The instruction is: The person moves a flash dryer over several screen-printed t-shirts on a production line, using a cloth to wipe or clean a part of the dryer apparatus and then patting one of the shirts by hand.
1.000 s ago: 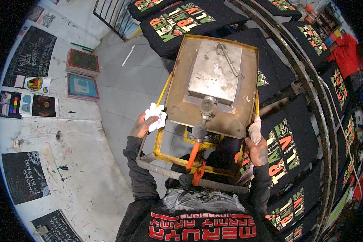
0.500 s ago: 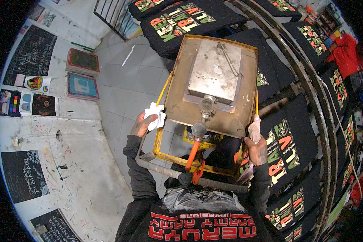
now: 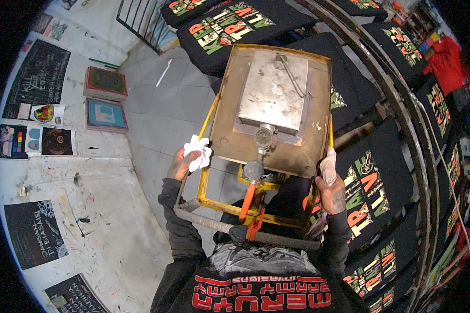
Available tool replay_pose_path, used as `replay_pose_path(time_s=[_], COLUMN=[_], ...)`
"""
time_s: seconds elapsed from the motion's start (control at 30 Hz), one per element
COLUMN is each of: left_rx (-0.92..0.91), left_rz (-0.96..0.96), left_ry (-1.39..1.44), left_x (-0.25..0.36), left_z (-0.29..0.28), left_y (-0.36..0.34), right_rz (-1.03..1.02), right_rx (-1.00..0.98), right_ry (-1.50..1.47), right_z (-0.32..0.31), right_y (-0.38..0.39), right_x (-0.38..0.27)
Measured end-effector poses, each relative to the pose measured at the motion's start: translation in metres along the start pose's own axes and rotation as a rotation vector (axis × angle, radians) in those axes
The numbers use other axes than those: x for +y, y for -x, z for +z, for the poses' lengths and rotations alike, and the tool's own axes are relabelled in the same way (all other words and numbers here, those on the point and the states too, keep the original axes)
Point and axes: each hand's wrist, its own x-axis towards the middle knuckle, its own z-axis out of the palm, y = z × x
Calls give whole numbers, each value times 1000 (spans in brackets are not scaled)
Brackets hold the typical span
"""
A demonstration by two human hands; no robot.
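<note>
Cloth [image 3: 201, 145] in partly hidden left hand [image 3: 178, 165]

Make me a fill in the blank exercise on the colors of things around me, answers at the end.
1. Your left hand holds a ____ cloth.
2. The metal frame between your hands is mostly ____.
3. The printed shirts have ____ fabric.
4. At upper right, another person's top is ____.

Missing words: white; yellow; black; red.
</note>
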Motion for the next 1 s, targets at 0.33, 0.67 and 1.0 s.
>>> replay_pose_path(time_s=[0.33,0.67,1.0], left_rx=[26,46,49], left_rz=[-61,-61,-58], left_ry=[-40,-15,40], left_x=[4,4,16], left_z=[3,4,18], left_y=[0,3,19], right_rz=[-65,-79,-92], right_rx=[48,42,39], right_ry=[23,-22,24], right_z=[3,2,-4], right_y=[-7,-6,-4], right_x=[24,19,11])
